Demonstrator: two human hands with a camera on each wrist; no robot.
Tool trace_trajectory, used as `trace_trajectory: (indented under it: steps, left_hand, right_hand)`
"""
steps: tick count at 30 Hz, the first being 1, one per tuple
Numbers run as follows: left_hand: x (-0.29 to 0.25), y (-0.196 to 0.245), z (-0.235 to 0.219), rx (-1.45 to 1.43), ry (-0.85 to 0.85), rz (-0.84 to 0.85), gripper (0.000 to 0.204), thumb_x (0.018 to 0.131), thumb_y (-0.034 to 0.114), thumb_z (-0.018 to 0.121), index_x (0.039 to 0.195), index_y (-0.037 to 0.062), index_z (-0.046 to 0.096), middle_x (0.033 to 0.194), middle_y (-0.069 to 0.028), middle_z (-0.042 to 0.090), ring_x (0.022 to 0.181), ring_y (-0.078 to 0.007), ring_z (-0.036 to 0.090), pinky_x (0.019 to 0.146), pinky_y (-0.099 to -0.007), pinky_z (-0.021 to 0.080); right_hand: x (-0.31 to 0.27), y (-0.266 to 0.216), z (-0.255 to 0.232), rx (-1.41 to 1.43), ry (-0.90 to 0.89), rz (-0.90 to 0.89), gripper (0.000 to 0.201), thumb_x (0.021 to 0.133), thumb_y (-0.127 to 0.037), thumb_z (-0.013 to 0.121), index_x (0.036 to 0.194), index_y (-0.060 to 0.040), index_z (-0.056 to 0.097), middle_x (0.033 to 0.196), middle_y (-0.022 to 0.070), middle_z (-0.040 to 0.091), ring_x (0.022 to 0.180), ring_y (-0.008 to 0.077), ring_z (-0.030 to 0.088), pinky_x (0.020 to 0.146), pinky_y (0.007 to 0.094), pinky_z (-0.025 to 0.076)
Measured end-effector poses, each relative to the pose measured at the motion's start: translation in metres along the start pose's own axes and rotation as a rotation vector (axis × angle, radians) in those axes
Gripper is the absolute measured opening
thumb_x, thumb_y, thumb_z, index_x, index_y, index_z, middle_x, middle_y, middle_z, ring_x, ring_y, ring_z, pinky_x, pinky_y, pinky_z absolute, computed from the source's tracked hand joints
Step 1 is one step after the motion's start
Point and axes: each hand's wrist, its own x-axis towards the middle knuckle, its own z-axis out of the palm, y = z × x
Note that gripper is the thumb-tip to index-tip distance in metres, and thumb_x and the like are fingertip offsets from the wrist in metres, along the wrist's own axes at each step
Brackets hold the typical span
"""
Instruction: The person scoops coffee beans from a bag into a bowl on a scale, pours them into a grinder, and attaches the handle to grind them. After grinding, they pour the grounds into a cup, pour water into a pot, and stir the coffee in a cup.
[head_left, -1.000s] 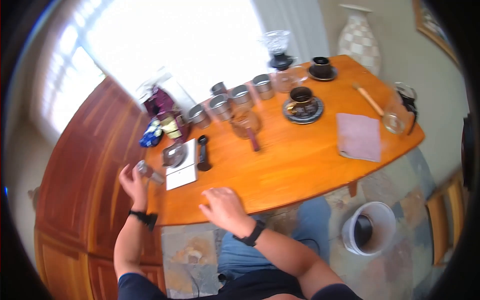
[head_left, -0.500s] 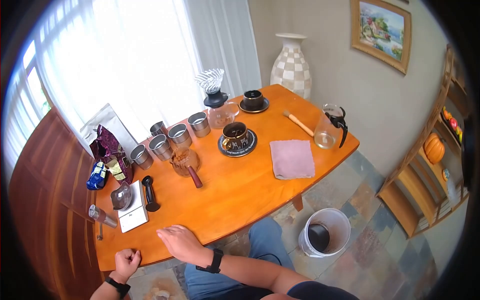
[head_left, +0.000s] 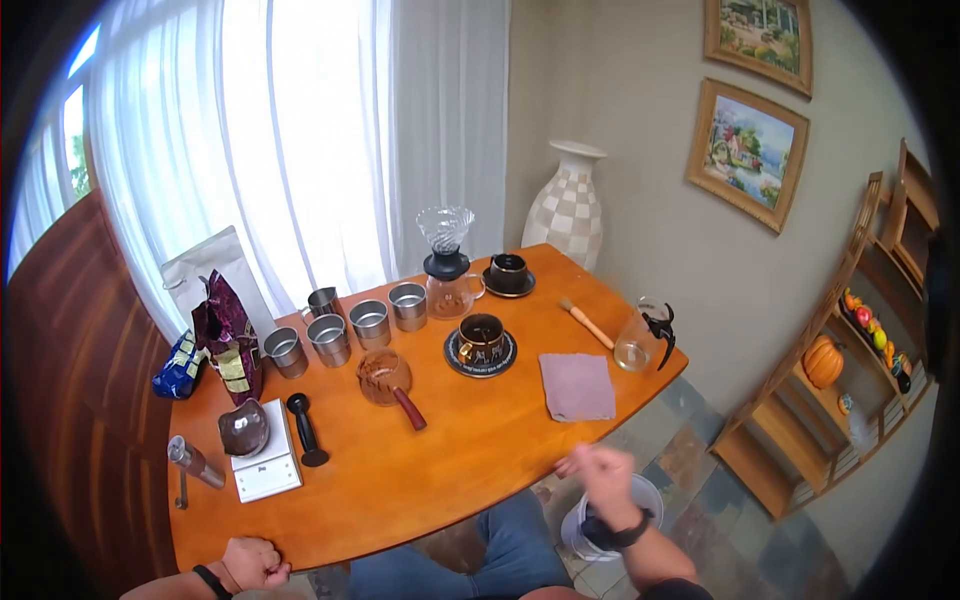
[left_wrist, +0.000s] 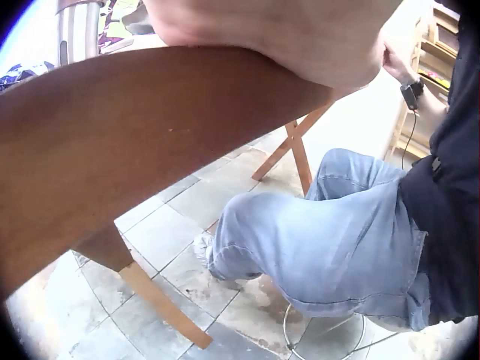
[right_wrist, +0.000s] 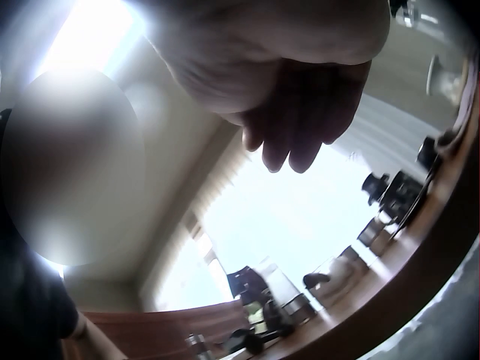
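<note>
In the head view my left hand (head_left: 252, 563) rests with curled fingers on the near left edge of the wooden table (head_left: 400, 510); it holds nothing. The left wrist view shows the heel of that hand (left_wrist: 277, 37) on the table's edge, its fingers out of frame. My right hand (head_left: 602, 475) is raised near the front right edge, above a white bin (head_left: 650, 497) and close to a pink cloth (head_left: 578, 387). Its fingers (right_wrist: 304, 112) hang loosely bent and empty in the right wrist view.
A scale (head_left: 268, 478) with a glass bowl (head_left: 243, 430), a grinder (head_left: 197, 462) and a black scoop (head_left: 306, 430) stand at left. Metal cups (head_left: 328, 340), a red-handled pot (head_left: 384, 377), a dripper (head_left: 446, 262), a cup (head_left: 480, 340), a brush (head_left: 588, 325) and a carafe (head_left: 636, 345) stand farther away.
My right hand has moved from the table's front left across to the right, over the bin. My left hand has come down from beside the grinder to the near edge. The head view has turned rightward.
</note>
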Motion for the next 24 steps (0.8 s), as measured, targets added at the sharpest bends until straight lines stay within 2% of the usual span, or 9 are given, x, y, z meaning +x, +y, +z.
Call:
trace_trajectory:
  steps: [1, 2, 3, 5, 7, 9, 13, 16, 24]
  left_hand:
    - [0.0, -0.004, 0.002, -0.002, 0.01, 0.006, 0.035, 0.084, 0.032, 0.072, 0.056, 0.0164, 0.056, 0.057, -0.0022, 0.054, 0.054, -0.0246, 0.061, 0.049, -0.0376, 0.049]
    - [-0.003, -0.007, 0.009, -0.046, 0.02, -0.018, 0.036, 0.083, 0.033, 0.071, 0.055, 0.0148, 0.058, 0.057, -0.0053, 0.057, 0.055, -0.0272, 0.062, 0.051, -0.0396, 0.05]
    - [-0.006, -0.009, 0.014, -0.092, 0.027, -0.044, 0.037, 0.082, 0.034, 0.07, 0.053, 0.0132, 0.06, 0.057, -0.0084, 0.059, 0.056, -0.0299, 0.062, 0.054, -0.0416, 0.051]
    - [-0.003, -0.008, 0.014, -0.089, 0.036, -0.031, 0.038, 0.083, 0.034, 0.07, 0.053, 0.0137, 0.061, 0.056, -0.0077, 0.058, 0.056, -0.0292, 0.062, 0.052, -0.0399, 0.051]
    - [-0.001, -0.005, 0.009, -0.123, -0.004, -0.082, 0.038, 0.084, 0.033, 0.071, 0.052, 0.0142, 0.061, 0.055, -0.0064, 0.058, 0.055, -0.0284, 0.062, 0.052, -0.0392, 0.05]
    - [0.0, -0.004, 0.007, -0.095, 0.038, -0.062, 0.038, 0.085, 0.033, 0.071, 0.053, 0.0144, 0.061, 0.056, -0.0059, 0.058, 0.055, -0.0279, 0.062, 0.051, -0.0389, 0.05]
    - [0.0, -0.002, 0.005, -0.128, 0.12, -0.015, 0.039, 0.086, 0.033, 0.071, 0.054, 0.0145, 0.06, 0.057, -0.0047, 0.058, 0.054, -0.0266, 0.062, 0.05, -0.0381, 0.05]
    - [-0.003, -0.006, 0.013, -0.098, 0.196, 0.025, 0.035, 0.088, 0.032, 0.071, 0.06, 0.0168, 0.058, 0.059, -0.0013, 0.055, 0.056, -0.0222, 0.062, 0.049, -0.0353, 0.049]
    - [0.011, 0.005, 0.015, -0.16, 0.241, -0.034, 0.034, 0.091, 0.032, 0.071, 0.063, 0.015, 0.06, 0.062, -0.0014, 0.057, 0.058, -0.0219, 0.064, 0.052, -0.0349, 0.052]
  right_hand:
    - [0.008, 0.005, -0.02, -0.03, 0.118, 0.085, 0.016, 0.101, -0.002, 0.06, 0.095, 0.004, 0.073, 0.09, 0.0127, 0.074, 0.083, 0.0202, 0.073, 0.078, 0.0321, 0.058]
    - [0.02, -0.005, -0.028, 0.061, 0.212, -0.024, 0.013, 0.099, -0.005, 0.065, 0.11, 0.0011, 0.069, 0.103, 0.0111, 0.072, 0.092, 0.0168, 0.07, 0.081, 0.0297, 0.056]
    - [0.029, -0.015, -0.035, 0.152, 0.302, -0.13, 0.029, 0.097, -0.008, 0.07, 0.124, -0.0017, 0.065, 0.116, 0.0095, 0.071, 0.1, 0.0135, 0.067, 0.084, 0.0274, 0.054]
    - [0.047, 0.0, -0.075, -0.304, 0.454, -0.153, 0.051, 0.095, -0.01, 0.073, 0.141, -0.0033, 0.051, 0.129, 0.0097, 0.062, 0.112, 0.0154, 0.062, 0.092, 0.0299, 0.052]
    - [0.069, 0.003, -0.106, -0.398, 0.601, -0.217, 0.051, 0.095, -0.011, 0.073, 0.14, -0.0034, 0.052, 0.133, 0.0111, 0.06, 0.119, 0.0186, 0.059, 0.097, 0.0326, 0.049]
    - [0.097, 0.009, -0.13, -0.233, 0.681, -0.225, 0.046, 0.098, -0.014, 0.07, 0.139, -0.0029, 0.052, 0.133, 0.0089, 0.059, 0.125, 0.0196, 0.054, 0.106, 0.0354, 0.044]
    - [0.146, 0.033, -0.16, -0.351, 0.763, -0.118, 0.061, 0.103, -0.032, 0.065, 0.15, -0.0002, 0.041, 0.155, 0.0189, 0.044, 0.147, 0.0291, 0.039, 0.12, 0.0427, 0.028]
    - [0.174, 0.069, -0.181, -0.209, 0.769, -0.057, 0.069, 0.106, -0.037, 0.059, 0.156, 0.0004, 0.032, 0.164, 0.0207, 0.033, 0.152, 0.0312, 0.031, 0.123, 0.0421, 0.024]
    - [0.21, 0.103, -0.173, -0.287, 0.714, -0.027, 0.074, 0.109, -0.046, 0.048, 0.16, 0.0015, 0.026, 0.166, 0.0229, 0.029, 0.153, 0.033, 0.029, 0.124, 0.0401, 0.023]
